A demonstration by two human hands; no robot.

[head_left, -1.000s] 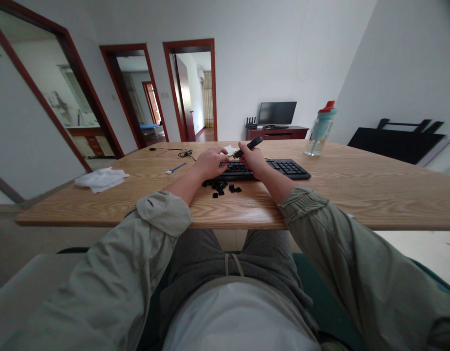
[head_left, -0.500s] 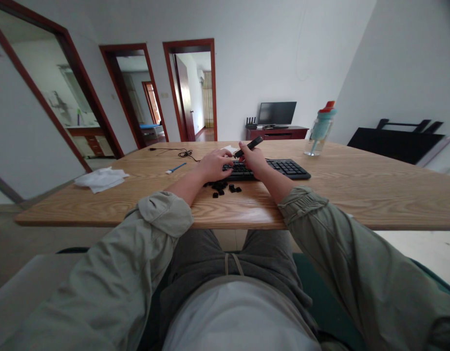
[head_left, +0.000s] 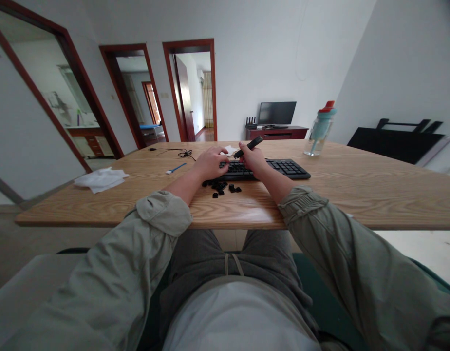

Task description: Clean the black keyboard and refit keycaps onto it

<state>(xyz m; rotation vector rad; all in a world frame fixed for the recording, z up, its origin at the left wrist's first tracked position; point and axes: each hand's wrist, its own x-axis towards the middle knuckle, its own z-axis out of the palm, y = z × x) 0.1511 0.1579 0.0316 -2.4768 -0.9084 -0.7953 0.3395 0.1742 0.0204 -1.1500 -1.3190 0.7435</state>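
Note:
A black keyboard [head_left: 290, 169] lies on the wooden table, its left half partly covered by my hands. My right hand [head_left: 253, 158] is closed round a slim black-handled tool [head_left: 251, 145], whose thin tip points down and left over the keys. Over the left end of the keyboard is my left hand [head_left: 212, 163], its fingers bent and apart, with nothing visible between them. Several loose black keycaps [head_left: 219, 187] are scattered on the table in front of the keyboard.
A blue and white brush [head_left: 176, 168] and a coiled black cable [head_left: 184, 153] lie left of the keyboard. White cloth or tissue [head_left: 102, 179] rests on the table's left end. A water bottle [head_left: 320, 130] stands upright at the back right.
My left hand has shifted slightly left and away from the keys nearest my right hand. My right hand and the tool have barely moved.

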